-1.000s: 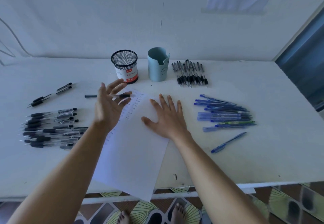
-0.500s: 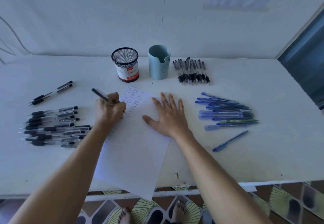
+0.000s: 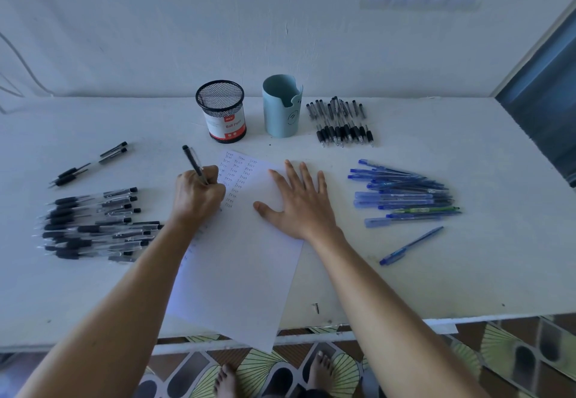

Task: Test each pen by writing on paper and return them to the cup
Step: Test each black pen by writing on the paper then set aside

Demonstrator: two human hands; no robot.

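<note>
A white sheet of paper [image 3: 240, 276] lies on the table, its top covered with rows of small written words. My left hand [image 3: 196, 198] grips a black pen [image 3: 192, 160] in a writing hold, tip down on the sheet's left side among the words. My right hand [image 3: 299, 204] lies flat with spread fingers on the paper's right part. Behind the sheet stand a black mesh cup [image 3: 221, 110] with a red-and-white label and a light blue cup [image 3: 280, 106]; no pens show above either rim.
Black pens lie in a pile [image 3: 93, 226] at the left, two more [image 3: 90, 163] behind it, another black bunch [image 3: 341, 121] right of the blue cup. Blue pens [image 3: 405, 195] are heaped at the right, one apart [image 3: 410, 245]. The table's front edge [image 3: 311, 338] is near my bare feet.
My left hand went from open above a black pen lying by the sheet to gripping it, then brought its tip down onto the paper. My right hand stayed flat on the sheet.
</note>
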